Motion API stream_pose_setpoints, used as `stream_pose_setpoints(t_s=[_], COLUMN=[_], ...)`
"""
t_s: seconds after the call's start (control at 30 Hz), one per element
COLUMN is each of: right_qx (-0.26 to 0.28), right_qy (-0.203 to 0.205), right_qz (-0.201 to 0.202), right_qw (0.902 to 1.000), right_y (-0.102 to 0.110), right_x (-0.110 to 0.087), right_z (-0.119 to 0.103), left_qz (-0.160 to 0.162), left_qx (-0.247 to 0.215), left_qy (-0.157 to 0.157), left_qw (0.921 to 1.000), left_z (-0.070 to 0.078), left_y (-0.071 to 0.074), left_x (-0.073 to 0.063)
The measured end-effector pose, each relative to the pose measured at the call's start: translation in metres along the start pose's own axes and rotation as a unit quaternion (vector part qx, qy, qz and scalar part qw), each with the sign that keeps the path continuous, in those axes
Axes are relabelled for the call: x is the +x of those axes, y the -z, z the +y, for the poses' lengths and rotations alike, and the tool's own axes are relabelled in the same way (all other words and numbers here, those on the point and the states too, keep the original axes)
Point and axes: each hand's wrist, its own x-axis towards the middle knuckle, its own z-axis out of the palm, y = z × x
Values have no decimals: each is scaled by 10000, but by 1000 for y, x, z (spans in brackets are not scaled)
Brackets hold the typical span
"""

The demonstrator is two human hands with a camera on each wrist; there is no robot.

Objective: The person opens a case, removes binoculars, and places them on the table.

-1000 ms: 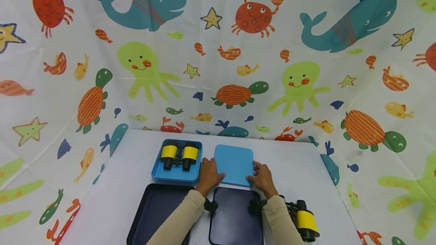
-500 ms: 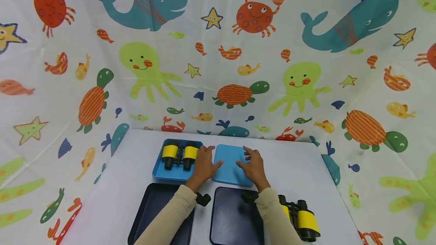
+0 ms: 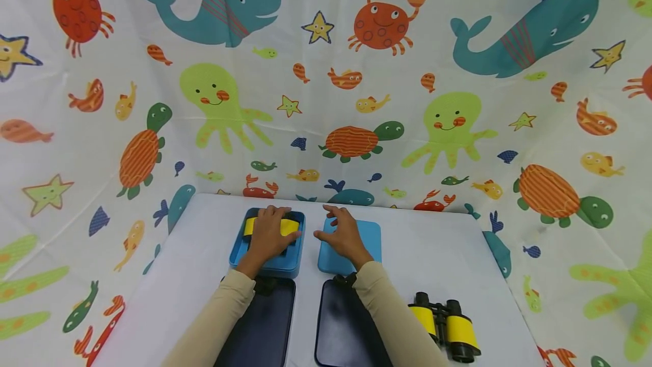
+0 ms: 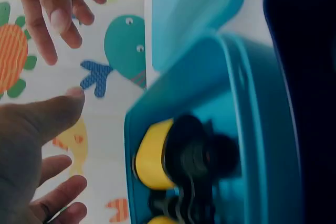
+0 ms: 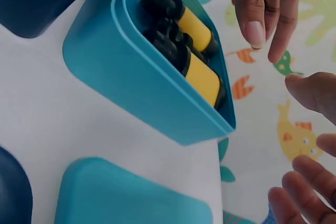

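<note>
The left hand (image 3: 267,237), fingers parted and empty, hung nearer, above the binoculars (image 5: 201,81); the right hand (image 3: 343,235), likewise loose and empty, hung to their right, over the flat blue piece (image 3: 370,242); the binoculars sat inside the blue box (image 5: 147,95), seemingly aligned front to back.

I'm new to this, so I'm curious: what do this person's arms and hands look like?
The left sleeve and right sleeve are plain beige and long, ending near the wrists. A small dark device shows at the left wrist, another at the right. The left hand and right hand are bare.
</note>
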Motion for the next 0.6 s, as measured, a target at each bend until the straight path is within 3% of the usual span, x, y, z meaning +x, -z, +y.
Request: stream_pose_setpoints(t_s=[0.23, 0.43, 0.6], right_qx=[-143, -415, -756], right_qy=[183, 110, 156], right_qz=[-385, -660, -878], right_qw=[9990, 9969, 9931], right_y=[-19, -38, -51], right_x=[13, 25, 34], right_z=[-14, -19, -21], left_qz=[-132, -380, -680], left_qx=[109, 264, 337], left_qy=[-46, 86, 266], left_qw=[9998, 9989, 9968], left_z=[-38, -71, -88], left_y=[22, 28, 30], left_x=[1, 5, 8])
